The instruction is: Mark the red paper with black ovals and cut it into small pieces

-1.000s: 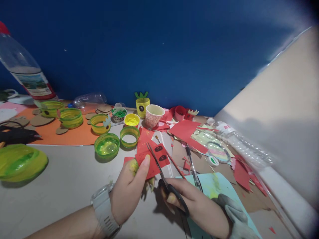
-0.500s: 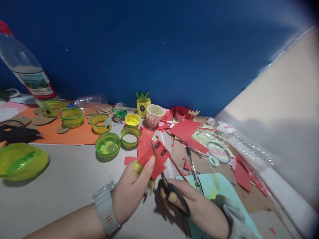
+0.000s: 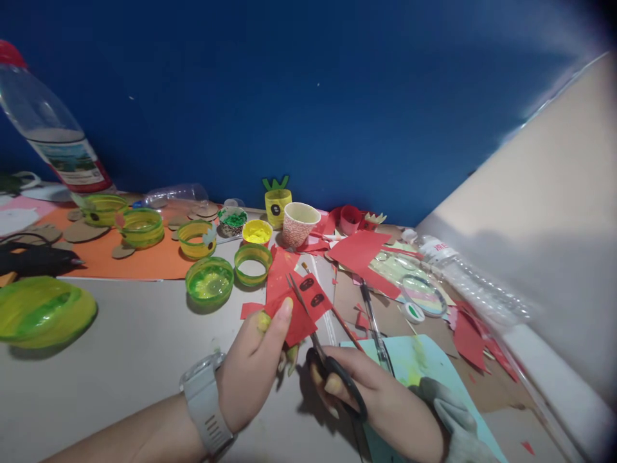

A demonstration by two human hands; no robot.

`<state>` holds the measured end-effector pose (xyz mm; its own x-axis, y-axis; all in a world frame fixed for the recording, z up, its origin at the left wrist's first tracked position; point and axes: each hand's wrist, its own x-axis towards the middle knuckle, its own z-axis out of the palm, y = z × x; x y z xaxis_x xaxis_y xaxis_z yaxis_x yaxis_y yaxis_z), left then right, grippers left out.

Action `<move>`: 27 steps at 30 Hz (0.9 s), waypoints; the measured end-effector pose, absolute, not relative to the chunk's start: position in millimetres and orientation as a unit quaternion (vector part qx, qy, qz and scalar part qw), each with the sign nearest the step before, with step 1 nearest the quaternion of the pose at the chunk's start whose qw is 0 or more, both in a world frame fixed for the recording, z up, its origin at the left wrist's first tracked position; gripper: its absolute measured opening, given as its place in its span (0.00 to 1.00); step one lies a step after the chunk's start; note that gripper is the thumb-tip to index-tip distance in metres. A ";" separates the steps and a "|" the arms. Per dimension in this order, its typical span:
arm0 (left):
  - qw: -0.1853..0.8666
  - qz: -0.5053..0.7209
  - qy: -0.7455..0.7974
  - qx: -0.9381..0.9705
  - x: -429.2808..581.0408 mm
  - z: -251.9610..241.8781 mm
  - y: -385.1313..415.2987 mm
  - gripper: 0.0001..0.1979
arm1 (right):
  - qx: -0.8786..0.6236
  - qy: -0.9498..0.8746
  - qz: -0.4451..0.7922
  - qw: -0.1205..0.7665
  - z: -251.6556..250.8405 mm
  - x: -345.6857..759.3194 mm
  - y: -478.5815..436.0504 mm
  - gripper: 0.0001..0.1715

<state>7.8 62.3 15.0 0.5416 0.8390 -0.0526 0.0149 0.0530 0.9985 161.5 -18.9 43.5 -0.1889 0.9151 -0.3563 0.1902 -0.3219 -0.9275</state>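
Observation:
My left hand (image 3: 255,366), with a white watch on the wrist and yellow paint on the fingers, pinches a piece of red paper (image 3: 303,308) that bears two black ovals. My right hand (image 3: 376,399) grips black-handled scissors (image 3: 318,341). Their blades run up across the red paper. Both hands hover over the grey table (image 3: 130,360) near its front edge.
Green-yellow plastic rings and lids (image 3: 209,281) lie to the left, a large green dish (image 3: 41,312) further left. A paper cup (image 3: 297,224), a clear bottle (image 3: 53,138), red scraps (image 3: 361,251), pens (image 3: 373,321) and a pale blue sheet (image 3: 419,360) crowd the right side.
The scissor blades have closed and slid further along the red paper. My left hand has shifted the paper slightly up and right.

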 end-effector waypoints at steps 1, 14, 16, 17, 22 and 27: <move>0.636 0.322 0.349 0.608 7.9 14.7 62.6 0.32 | -0.559 -0.493 0.593 0.305 43.5 161.5 -18.9 0.35; 0.620 0.309 0.359 0.626 7.0 13.9 63.1 0.29 | -0.561 -0.485 0.598 0.304 40.2 160.4 -21.1 0.33; 0.620 0.310 0.356 0.627 6.1 12.6 62.3 0.28 | -0.563 -0.485 0.597 0.303 41.1 160.1 -20.9 0.34; 0.619 0.312 0.356 0.627 5.8 12.0 61.9 0.27 | -0.564 -0.485 0.596 0.302 41.5 160.1 -20.7 0.34; 0.634 0.305 0.338 0.625 6.2 12.8 61.1 0.29 | -0.574 -0.490 0.588 0.290 42.5 161.4 -19.5 0.35; 0.622 0.301 0.360 0.627 5.3 14.8 60.7 0.29 | -0.581 -0.500 0.578 0.279 42.9 161.6 -19.4 0.35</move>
<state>5.3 60.7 14.8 0.5607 0.8250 -0.0703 0.0773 0.0324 0.9965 161.6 -19.4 42.9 -0.1690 0.9036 -0.3936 0.2591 -0.3446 -0.9023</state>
